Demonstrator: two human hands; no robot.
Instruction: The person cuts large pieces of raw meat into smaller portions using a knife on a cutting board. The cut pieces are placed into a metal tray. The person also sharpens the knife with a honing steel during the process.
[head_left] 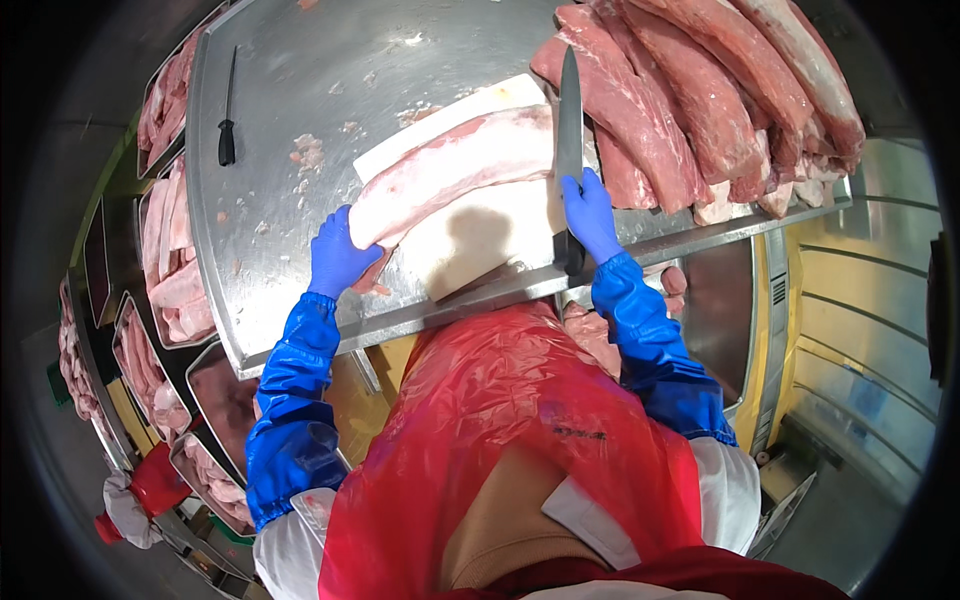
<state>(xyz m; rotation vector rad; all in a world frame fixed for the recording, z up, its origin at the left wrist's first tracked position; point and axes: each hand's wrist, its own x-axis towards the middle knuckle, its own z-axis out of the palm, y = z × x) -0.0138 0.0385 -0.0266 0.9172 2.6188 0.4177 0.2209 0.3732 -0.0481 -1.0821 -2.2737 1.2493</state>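
Note:
A long pale strip of meat with pink edges lies across a white cutting board on the steel table. My left hand, in a blue glove, is closed on the strip's left end, near a small reddish scrap. My right hand, also gloved, is closed on a large knife at the board's right side; its blade points away from me and part of its black handle shows below my fingers. A thin black-handled knife lies apart at the upper left of the table.
Large pink pieces of meat are piled at the table's right. Trays of cut meat line the left side. A bin with meat sits below the front edge. A person in white and red is at the lower left.

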